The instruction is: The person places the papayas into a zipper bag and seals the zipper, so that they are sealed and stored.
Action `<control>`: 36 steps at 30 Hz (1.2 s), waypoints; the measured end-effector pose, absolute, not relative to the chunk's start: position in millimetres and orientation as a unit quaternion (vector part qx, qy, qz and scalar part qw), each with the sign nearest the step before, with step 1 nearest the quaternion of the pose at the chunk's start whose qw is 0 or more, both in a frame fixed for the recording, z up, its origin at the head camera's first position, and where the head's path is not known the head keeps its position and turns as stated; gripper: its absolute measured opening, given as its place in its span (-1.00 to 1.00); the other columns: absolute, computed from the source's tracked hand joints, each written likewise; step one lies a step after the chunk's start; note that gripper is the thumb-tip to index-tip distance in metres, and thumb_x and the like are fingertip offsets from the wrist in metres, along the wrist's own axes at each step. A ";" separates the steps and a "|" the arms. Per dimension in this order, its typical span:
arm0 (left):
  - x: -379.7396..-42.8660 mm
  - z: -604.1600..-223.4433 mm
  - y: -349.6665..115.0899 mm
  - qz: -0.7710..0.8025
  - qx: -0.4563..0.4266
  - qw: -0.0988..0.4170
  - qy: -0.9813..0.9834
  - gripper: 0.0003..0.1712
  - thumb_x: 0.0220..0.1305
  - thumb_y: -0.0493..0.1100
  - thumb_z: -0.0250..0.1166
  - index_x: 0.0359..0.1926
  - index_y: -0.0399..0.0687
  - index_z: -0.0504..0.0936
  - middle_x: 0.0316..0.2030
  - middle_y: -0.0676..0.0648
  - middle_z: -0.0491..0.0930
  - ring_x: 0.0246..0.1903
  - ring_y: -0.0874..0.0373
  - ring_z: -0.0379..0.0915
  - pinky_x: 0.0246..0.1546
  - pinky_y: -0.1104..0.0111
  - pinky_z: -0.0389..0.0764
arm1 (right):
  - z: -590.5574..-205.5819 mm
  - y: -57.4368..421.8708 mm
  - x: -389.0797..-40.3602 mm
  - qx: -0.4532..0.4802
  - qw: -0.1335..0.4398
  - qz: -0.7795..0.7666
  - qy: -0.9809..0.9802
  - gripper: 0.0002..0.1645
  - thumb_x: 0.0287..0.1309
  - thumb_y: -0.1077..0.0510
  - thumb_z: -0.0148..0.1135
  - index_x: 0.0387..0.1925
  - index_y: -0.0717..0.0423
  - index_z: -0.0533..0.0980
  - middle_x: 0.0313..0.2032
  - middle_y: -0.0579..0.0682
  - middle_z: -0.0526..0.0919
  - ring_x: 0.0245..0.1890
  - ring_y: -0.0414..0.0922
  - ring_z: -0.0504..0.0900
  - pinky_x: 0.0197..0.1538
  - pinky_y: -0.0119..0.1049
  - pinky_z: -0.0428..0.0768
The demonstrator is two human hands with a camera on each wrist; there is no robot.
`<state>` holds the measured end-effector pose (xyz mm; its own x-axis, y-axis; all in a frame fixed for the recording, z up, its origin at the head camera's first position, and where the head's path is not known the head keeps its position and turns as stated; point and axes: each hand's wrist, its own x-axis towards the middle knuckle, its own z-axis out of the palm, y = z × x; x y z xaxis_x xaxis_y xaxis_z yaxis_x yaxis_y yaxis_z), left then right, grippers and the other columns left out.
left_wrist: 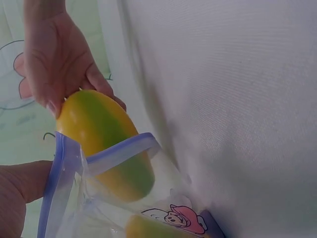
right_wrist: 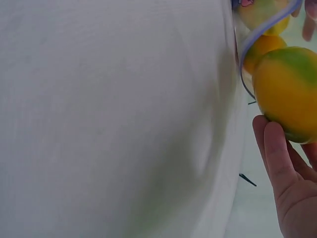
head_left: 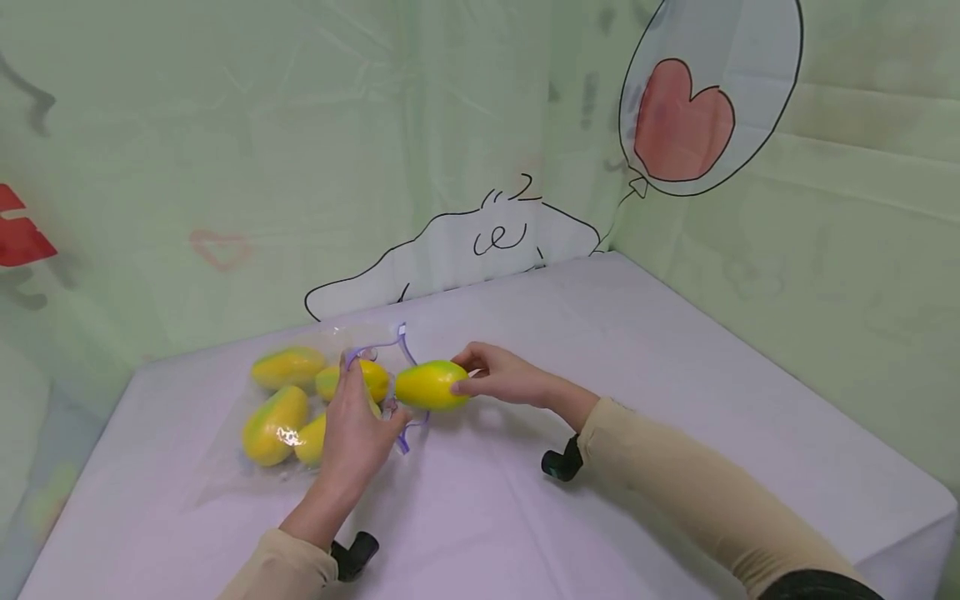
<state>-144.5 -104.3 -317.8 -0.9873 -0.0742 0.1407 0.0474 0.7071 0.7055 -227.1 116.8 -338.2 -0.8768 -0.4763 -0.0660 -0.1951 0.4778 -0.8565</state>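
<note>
Papaya (head_left: 429,386) at the mouth of a zip bag (left_wrist: 121,149)

The right hand (head_left: 508,377) grips one end of the yellow-green papaya, thumb and fingers set around it; the other end lies within the clear bag's purple rim. The left hand (head_left: 358,432), its thumb spread from its fingers, holds that rim. Four more papayas (head_left: 275,425) show inside the bag, on a white-covered table (head_left: 525,525).

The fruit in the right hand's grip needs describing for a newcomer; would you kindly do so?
On the pale table, find the clear bag with the purple rim. At its mouth is a yellow fruit, streaked green. Unlike the other fruits, which lie inside the bag, it sits in the grip of the right hand.
</note>
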 end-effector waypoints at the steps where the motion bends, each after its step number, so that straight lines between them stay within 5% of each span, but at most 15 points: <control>1: -144.5 -318.1 -104.5 -0.383 0.005 0.081 -0.920 0.07 0.13 -0.27 0.51 0.56 -0.23 0.11 0.64 -0.27 -0.15 0.55 -0.30 0.02 0.51 -0.08 0.21 | -338.4 114.4 -226.9 -0.201 0.148 -0.470 0.847 -0.50 0.31 0.02 0.34 0.17 0.15 0.47 0.15 0.09 0.62 0.11 0.00 0.62 0.28 -0.14 0.64; 13: -144.5 -320.8 -106.4 -0.378 -0.016 0.101 -0.920 0.10 0.11 -0.26 0.55 0.54 -0.33 0.09 0.61 -0.35 -0.08 0.54 -0.31 0.04 0.54 -0.08 0.15 | -340.7 94.5 -226.0 -0.211 0.133 -0.469 0.847 -0.47 0.30 0.03 0.34 0.19 0.19 0.45 0.23 0.14 0.58 0.25 0.08 0.57 0.35 -0.10 0.58; 29: -142.9 -319.7 -108.1 -0.373 -0.011 0.094 -0.923 0.11 0.13 -0.23 0.53 0.54 -0.40 0.07 0.62 -0.34 -0.14 0.53 -0.34 0.06 0.50 -0.09 0.22 | -335.0 84.4 -213.7 -0.217 0.031 -0.422 0.880 -0.48 0.26 0.13 0.38 0.14 0.24 0.41 0.16 0.20 0.61 0.04 0.06 0.67 0.11 -0.24 0.73; 36: -143.2 -320.2 -106.1 -0.369 -0.009 0.093 -0.925 0.10 0.12 -0.24 0.54 0.53 -0.40 0.09 0.62 -0.33 -0.14 0.53 -0.34 0.05 0.49 -0.09 0.24 | -335.0 76.5 -211.4 -0.223 0.035 -0.416 0.881 -0.47 0.26 0.13 0.38 0.14 0.26 0.40 0.15 0.19 0.61 0.06 0.05 0.68 0.10 -0.26 0.74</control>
